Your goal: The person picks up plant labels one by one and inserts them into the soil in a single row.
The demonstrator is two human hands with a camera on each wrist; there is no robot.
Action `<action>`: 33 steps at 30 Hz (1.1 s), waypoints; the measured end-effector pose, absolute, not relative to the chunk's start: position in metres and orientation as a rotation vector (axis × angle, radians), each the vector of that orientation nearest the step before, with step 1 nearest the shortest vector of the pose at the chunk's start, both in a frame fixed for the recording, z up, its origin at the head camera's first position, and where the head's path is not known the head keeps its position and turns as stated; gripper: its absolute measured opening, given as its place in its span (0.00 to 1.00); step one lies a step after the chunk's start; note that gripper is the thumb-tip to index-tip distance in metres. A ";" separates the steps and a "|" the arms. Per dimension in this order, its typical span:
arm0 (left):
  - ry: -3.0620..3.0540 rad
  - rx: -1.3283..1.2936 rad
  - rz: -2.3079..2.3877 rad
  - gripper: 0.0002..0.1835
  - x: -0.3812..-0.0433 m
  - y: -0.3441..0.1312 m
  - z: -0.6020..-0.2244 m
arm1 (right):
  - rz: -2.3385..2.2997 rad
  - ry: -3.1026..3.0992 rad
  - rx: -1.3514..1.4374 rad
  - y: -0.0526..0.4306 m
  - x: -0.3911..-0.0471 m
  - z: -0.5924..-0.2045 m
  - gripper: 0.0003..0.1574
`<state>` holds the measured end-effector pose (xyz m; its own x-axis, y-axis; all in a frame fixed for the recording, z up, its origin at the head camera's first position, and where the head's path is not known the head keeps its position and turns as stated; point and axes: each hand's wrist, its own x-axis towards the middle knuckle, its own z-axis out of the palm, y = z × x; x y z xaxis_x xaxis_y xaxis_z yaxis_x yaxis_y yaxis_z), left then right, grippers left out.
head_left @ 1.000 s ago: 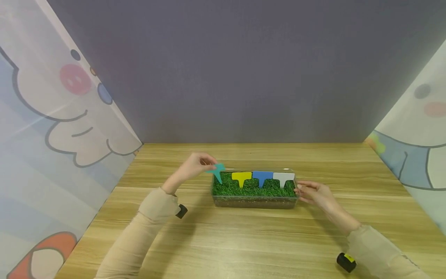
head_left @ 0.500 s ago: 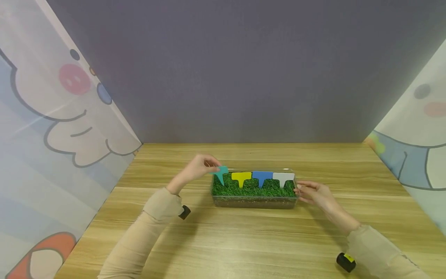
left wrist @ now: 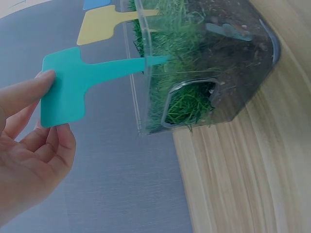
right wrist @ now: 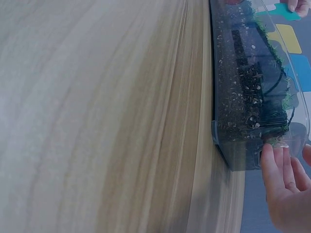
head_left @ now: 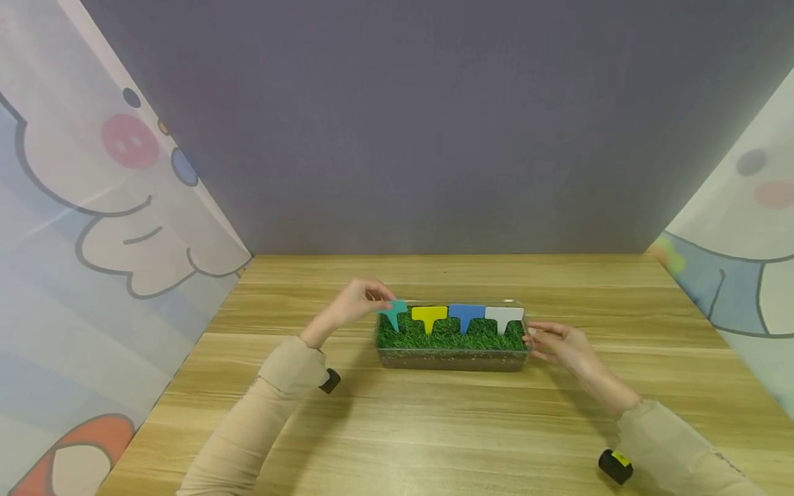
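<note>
My left hand [head_left: 362, 302] pinches the teal T-shaped plant label [left wrist: 65, 87] by its wide head, thumb on one face and fingers behind. The label's pointed stem reaches into the artificial grass [head_left: 459, 342] at the left end of a clear plastic planter box [head_left: 453, 359]. To its right a yellow label [head_left: 429, 314], a blue label [head_left: 466, 313] and a white label [head_left: 504, 314] stand in a row in the grass. At the box's right end, my right hand [head_left: 561, 342] holds the end wall by its handle cutout, with the thumb near the rim.
The box stands on a wood-grain table [head_left: 459, 434], with dark soil showing through its wall. A grey panel [head_left: 434, 138] rises behind the table. Printed cartoon sheets [head_left: 68, 227] flank it left and right.
My left hand has moved slightly right and down, bringing the teal label lower into the grass and more upright. The right hand and box stay in place.
</note>
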<state>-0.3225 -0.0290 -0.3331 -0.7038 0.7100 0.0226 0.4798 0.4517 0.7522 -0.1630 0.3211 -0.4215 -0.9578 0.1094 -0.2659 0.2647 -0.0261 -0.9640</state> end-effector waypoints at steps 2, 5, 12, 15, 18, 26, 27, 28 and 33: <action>2.414 1.022 1.099 0.06 -0.323 -0.029 -0.335 | -2.146 2.106 0.388 0.323 -0.164 -0.426 0.40; 2.419 1.018 1.083 0.06 -0.322 -0.028 -0.337 | -2.153 2.107 0.384 0.323 -0.164 -0.425 0.39; 2.415 0.994 1.067 0.06 -0.321 -0.028 -0.344 | -2.131 2.131 0.407 0.318 -0.161 -0.417 0.36; 2.400 0.992 1.075 0.07 -0.322 -0.027 -0.347 | -2.125 2.126 0.409 0.321 -0.163 -0.422 0.39; 2.387 1.019 1.084 0.08 -0.322 -0.027 -0.348 | -2.130 2.106 0.431 0.324 -0.165 -0.429 0.45; 2.356 1.035 1.099 0.06 -0.321 -0.026 -0.351 | -2.153 2.101 0.390 0.323 -0.163 -0.425 0.38; 2.357 1.034 1.095 0.05 -0.321 -0.025 -0.352 | -2.142 2.106 0.397 0.323 -0.164 -0.425 0.38; 2.359 1.030 1.094 0.05 -0.321 -0.025 -0.352 | -2.149 2.101 0.387 0.323 -0.164 -0.425 0.37; 2.368 1.032 1.090 0.05 -0.320 -0.024 -0.351 | -2.129 2.098 0.441 0.326 -0.167 -0.432 0.49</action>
<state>-0.3203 -0.0236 -0.3513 -0.6799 0.7333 -0.0022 0.4753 0.4429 0.7602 -0.1670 0.3262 -0.4316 -0.9503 0.1176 -0.2883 0.2866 -0.0318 -0.9575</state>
